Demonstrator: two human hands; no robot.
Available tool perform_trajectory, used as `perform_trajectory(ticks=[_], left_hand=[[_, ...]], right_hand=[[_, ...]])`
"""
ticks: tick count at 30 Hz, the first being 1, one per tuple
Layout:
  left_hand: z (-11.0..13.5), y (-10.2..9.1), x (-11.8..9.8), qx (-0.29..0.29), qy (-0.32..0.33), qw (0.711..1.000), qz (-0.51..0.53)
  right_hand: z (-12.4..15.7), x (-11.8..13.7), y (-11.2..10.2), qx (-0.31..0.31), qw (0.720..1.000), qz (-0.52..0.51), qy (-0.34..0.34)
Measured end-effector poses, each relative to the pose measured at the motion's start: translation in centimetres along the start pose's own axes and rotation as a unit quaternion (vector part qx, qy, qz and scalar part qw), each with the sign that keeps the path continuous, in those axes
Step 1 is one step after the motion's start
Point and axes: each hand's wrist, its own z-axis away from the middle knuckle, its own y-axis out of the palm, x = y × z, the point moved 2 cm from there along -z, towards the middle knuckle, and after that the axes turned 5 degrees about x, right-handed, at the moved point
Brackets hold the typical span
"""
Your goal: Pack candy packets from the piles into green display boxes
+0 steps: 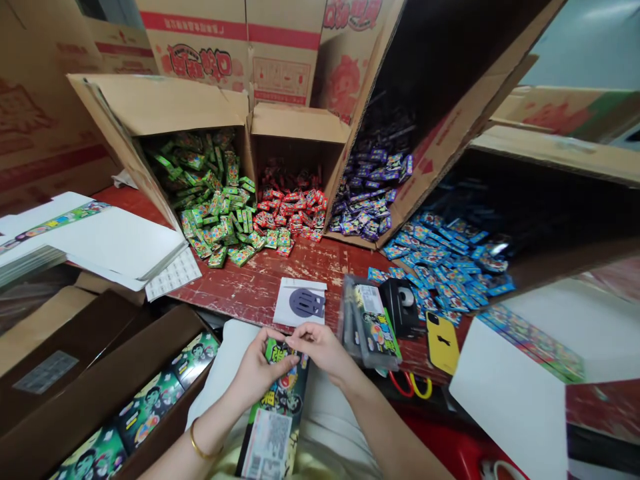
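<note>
Both hands meet at 6 o'clock, over the person's lap. The left hand (257, 370) curls around the upper left edge of a long printed pack (280, 407), with the thumb on its face. The right hand (324, 350) pinches the pack's top end between thumb and forefinger, fingers narrow. The pack lies lengthwise with its barcode end toward the person. A bangle (200, 448) circles the left wrist.

At 12 o'clock from the hands, a white card (301, 301) lies on the red table (250, 287). At 2 o'clock from them are clear sleeves (370, 327), a tape dispenser (403, 303) and a yellow phone (443, 341).

Farther back, open boxes spill green packets (215, 207) at 11 o'clock, red packets (290, 213) at 12, purple packets (365, 200) at 1 and blue packets (440, 260) at 2. At 8 o'clock a carton (90, 387) holds printed packs in a row.
</note>
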Motion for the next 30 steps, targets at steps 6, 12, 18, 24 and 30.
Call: perform_trajectory(ticks=[6,12,18,24,30], left_hand=[[-0.1,0.0,-0.1,-0.012,0.012,1.000,-0.015],[0.3,0.2,-0.5,0.010,-0.017,1.000,0.007],[2.0,-0.2,-0.3,0.052,-0.055,0.997,0.023],[0.0,-1.2,-1.6,0.012,-0.059,0.997,0.040],[1.1,-1.5,-9.0,-0.067,0.109,0.992,0.005]], right_hand=[[0.6,-0.6,0.1,-0.021,0.998,-0.044,-0.038],[0.7,-0.9,0.6,0.027,0.980,-0.195,0.029],[0.0,-1.5,0.2,0.060,0.948,-0.287,0.119],[0.7,-1.5,0.5,0.048,0.969,-0.232,0.070],[2.6,-1.5,-1.7,-0.077,0.974,-0.191,-0.094]])
